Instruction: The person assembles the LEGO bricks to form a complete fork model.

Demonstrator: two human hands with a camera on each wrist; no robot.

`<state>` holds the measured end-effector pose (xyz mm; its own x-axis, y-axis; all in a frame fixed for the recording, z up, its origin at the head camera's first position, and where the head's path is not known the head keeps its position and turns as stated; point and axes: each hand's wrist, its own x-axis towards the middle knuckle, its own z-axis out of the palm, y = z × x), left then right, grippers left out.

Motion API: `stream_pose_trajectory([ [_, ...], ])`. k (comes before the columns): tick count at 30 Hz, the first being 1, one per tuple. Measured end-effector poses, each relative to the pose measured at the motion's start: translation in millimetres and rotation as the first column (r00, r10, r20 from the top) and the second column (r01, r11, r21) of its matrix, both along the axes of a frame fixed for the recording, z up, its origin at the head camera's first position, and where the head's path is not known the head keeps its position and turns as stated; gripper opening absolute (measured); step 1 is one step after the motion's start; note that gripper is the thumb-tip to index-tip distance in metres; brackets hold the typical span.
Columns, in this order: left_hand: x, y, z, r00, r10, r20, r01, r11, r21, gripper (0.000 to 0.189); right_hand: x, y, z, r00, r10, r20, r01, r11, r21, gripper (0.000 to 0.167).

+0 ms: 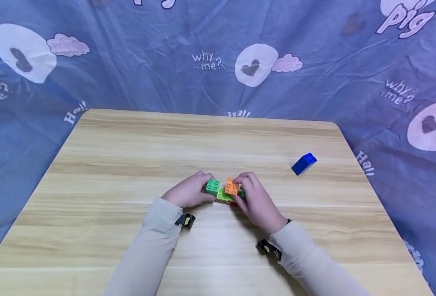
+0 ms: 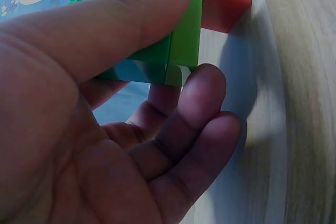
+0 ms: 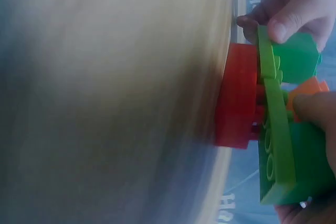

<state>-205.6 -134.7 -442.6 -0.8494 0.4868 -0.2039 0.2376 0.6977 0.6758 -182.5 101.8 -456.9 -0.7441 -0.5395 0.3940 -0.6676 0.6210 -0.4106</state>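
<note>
A small toy-brick build stands on the table between both hands. At its base is a red brick (image 3: 236, 100), with lime-green plates (image 3: 281, 145) above it; red studs show in a gap under the nearer plate. My left hand (image 1: 190, 191) grips the green brick (image 1: 213, 187) at the left end, thumb also on the lime edge. With thumb and fingers, my right hand (image 1: 258, 201) pinches an orange brick (image 1: 231, 187), which looks tilted over the middle. Another green brick (image 3: 312, 156) sits on the right end, partly hidden by that hand. Whether the orange brick is seated I cannot tell.
A dark blue brick (image 1: 303, 164) stands alone at the back right of the wooden table (image 1: 166, 144). Behind and beside the table hangs a blue printed cloth (image 1: 158, 61). Each wrist wears a black strap with a small device.
</note>
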Motion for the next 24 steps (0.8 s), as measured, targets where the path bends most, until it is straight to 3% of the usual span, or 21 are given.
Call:
stream_pose_trajectory([
  [4, -0.2, 1.9, 0.8, 1.0, -0.011, -0.021, 0.011, 1.0, 0.007, 0.042, 5.3, -2.4, 5.6, 0.998, -0.045, -0.035, 0.046, 0.999, 0.014, 0.042],
  [8, 0.2, 2.5, 2.3, 1.0, -0.011, -0.025, 0.012, 1.0, 0.014, 0.041, 6.4, -2.4, 8.7, 0.997, -0.082, -0.013, 0.082, 0.996, 0.025, 0.042],
  [16, 0.2, 1.9, 6.1, 1.0, -0.023, -0.015, 0.023, 1.0, 0.021, 0.035, 5.3, 3.1, 6.2, 0.997, -0.044, 0.058, 0.043, 0.999, 0.022, 0.038],
  [24, 1.8, 1.2, 1.3, 1.0, -0.018, 0.002, 0.018, 1.0, 0.02, 0.037, 9.2, 0.1, -1.6, 0.997, -0.064, 0.053, 0.064, 0.998, 0.002, 0.04],
])
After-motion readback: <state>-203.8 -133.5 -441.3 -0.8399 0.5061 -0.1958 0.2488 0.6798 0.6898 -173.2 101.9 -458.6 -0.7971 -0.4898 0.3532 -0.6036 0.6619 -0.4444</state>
